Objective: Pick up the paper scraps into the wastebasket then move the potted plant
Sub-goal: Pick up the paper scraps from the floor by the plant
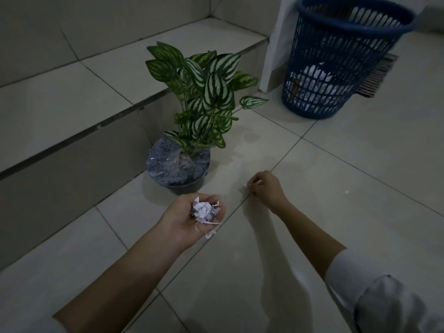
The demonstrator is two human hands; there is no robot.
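My left hand (189, 218) is palm up and cupped around a bundle of white paper scraps (204, 211), low in the middle of the view. My right hand (264, 188) rests on the tiled floor to the right, fingertips pinched on a small white paper scrap (245, 186). The potted plant (201, 102), striped green leaves in a dark pot (177, 168), stands just beyond my left hand against the step. A blue slotted wastebasket (336, 58) stands at the upper right with white paper inside.
A tiled step (72, 131) runs along the left behind the plant. A white pillar base (271, 51) stands left of the wastebasket, and a brown mat (379, 78) lies behind it. A tiny white speck (346, 191) lies on the floor to the right.
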